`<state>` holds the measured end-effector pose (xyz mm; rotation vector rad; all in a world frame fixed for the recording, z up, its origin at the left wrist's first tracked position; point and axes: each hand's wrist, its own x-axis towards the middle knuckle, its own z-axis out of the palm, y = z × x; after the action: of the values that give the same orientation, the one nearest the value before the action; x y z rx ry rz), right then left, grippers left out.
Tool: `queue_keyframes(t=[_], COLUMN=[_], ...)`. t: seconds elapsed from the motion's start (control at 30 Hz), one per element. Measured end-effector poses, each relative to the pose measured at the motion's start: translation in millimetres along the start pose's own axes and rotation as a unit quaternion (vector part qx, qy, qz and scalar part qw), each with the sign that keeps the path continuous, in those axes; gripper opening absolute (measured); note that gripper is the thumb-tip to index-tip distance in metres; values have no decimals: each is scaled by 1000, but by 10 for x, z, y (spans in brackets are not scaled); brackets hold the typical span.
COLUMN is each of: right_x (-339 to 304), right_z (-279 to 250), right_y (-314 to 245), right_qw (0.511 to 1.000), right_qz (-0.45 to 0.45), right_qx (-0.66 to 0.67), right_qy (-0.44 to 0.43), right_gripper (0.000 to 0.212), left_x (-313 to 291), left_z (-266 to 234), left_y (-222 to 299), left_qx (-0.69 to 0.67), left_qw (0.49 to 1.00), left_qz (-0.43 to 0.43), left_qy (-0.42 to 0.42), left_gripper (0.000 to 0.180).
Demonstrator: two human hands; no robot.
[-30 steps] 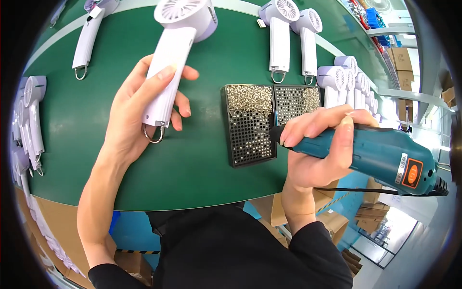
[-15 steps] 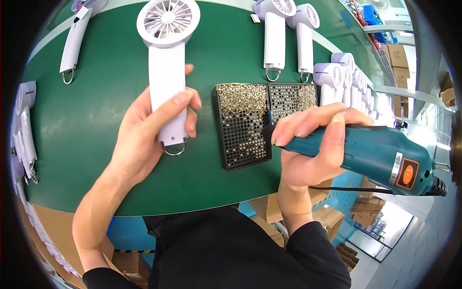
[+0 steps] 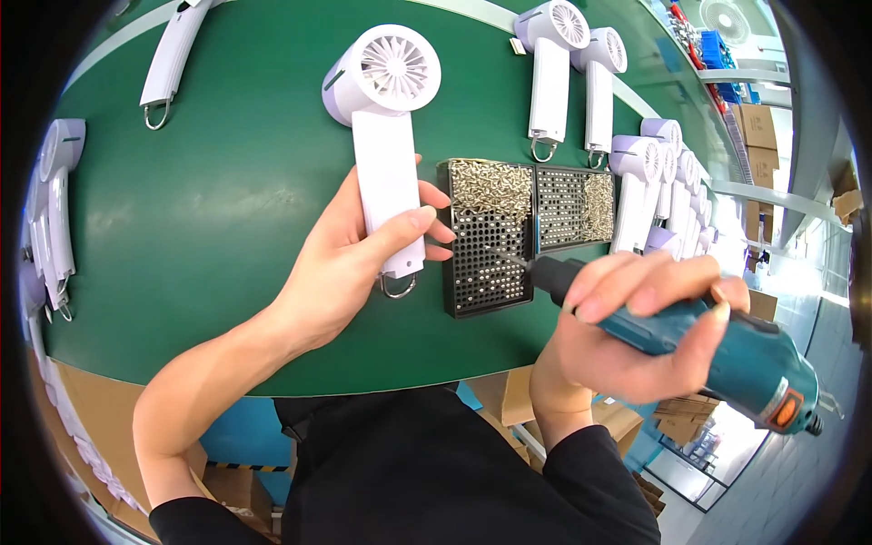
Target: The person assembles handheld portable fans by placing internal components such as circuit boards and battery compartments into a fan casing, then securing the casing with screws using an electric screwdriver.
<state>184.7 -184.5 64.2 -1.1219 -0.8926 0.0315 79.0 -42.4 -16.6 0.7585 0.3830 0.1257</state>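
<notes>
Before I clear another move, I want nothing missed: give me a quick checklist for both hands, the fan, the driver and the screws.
1. Left hand secure on the white fan: ok, wrapped around its handle.
2. Right hand on the teal electric screwdriver: ok, gripping its body.
3. Bit clear of the fan: ok, it points over the left black tray.
4. Loose screws available: ok, piled at that tray's far end.
5. Screw on the bit: cannot tell, too small.
</notes>
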Motion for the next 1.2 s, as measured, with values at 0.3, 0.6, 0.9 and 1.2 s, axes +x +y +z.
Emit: queue_keyframes(t=[0.3,0.6,0.9,1.2], right_x=[-73,-98,-120,-167], right_z=[324,331,330,380], right_y=[-17,31,88,138], right_qw=[997,997,995,997], right_qz=[-2,7,36,7], right_qx=[71,60,71,47], right_qy=[-19,-46,-59,-57], right_gripper=[30,30,29,27], left_x=[1,15,8,12], left_z=[-14,-2,-4,-14], left_y=[-20,-24,-24,-33], left_qx=[-2,9,17,3], left_qw=[1000,1000,1000,1000], left_qz=[0,3,-4,2], left_qy=[-2,3,7,20], left_gripper=[51,30,30,32])
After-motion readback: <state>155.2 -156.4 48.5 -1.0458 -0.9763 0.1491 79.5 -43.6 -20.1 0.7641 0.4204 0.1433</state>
